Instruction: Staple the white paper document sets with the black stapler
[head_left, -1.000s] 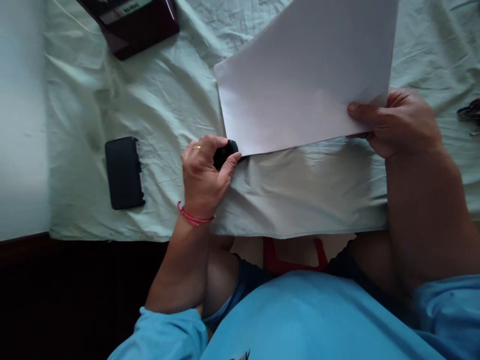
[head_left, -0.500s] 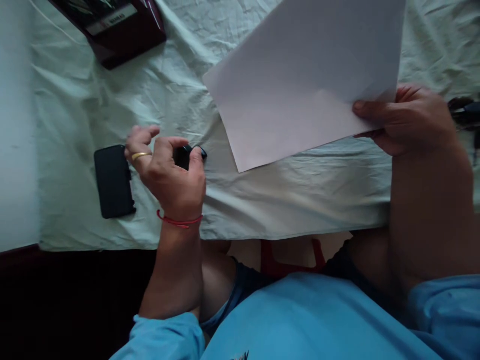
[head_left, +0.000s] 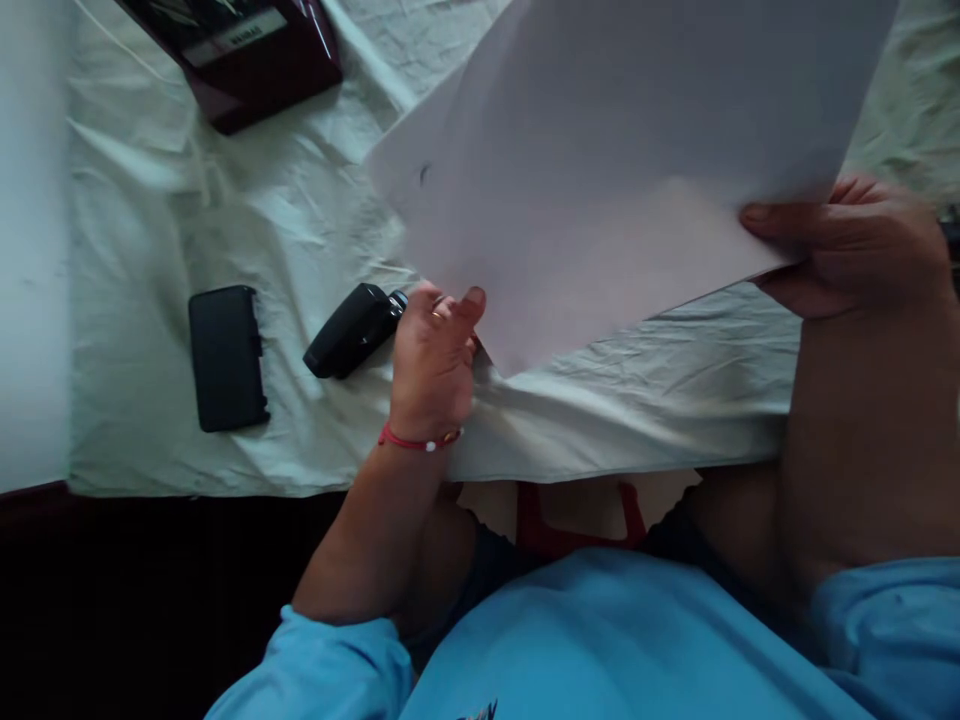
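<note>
My right hand (head_left: 862,245) grips the lower right edge of a sheet of white paper (head_left: 615,200), thumb on top and fingers beneath. The paper is tilted above the cloth, and its far end runs out of the picture. A small dark mark shows close to its left corner. At the paper's lower left edge is my left hand (head_left: 435,350), closed, its thumb over the edge and the other fingers partly hidden. Just left of that hand lies a black stapler-like tool (head_left: 352,335) with a shiny end; its exact kind is unclear.
A black rectangular case (head_left: 227,358) lies farther left on the pale green cloth (head_left: 300,220). At the back left stands a dark red glossy box (head_left: 277,75) with a label, a white cable beside it. The table's front edge runs close to my lap.
My left hand has let go of the black tool, leaving it on the cloth, and moved right to the paper's edge. The paper and right hand have shifted slightly right.
</note>
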